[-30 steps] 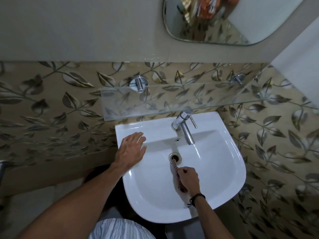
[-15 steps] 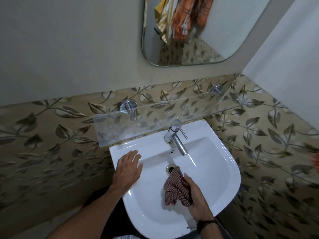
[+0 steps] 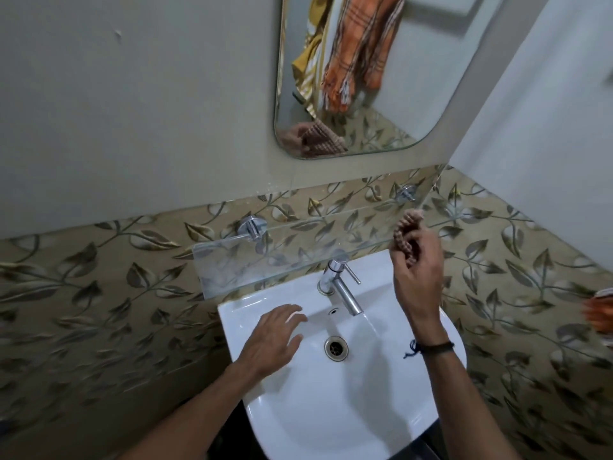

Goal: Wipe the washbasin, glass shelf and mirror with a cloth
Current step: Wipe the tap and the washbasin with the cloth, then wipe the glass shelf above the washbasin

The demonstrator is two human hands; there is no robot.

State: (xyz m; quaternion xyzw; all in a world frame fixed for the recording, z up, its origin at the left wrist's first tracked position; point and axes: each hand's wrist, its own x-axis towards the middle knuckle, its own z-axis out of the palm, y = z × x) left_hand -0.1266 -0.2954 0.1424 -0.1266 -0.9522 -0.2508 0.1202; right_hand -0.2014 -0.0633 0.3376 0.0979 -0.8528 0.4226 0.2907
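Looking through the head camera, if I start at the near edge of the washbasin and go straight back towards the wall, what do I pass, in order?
washbasin → drain → tap → glass shelf → mirror

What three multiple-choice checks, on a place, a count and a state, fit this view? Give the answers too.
1. Where is the cloth? A over the tap; B by the shelf's right end; C on the mirror.
2. How many brackets hold the shelf? A two; B three; C four.
3. How is the left hand? A gripping the tap; B wiping the mirror; C open at the basin's left side.
B: the right hand holds it bunched up there. A: one chrome bracket sits towards each end. C: its fingers are spread, holding nothing.
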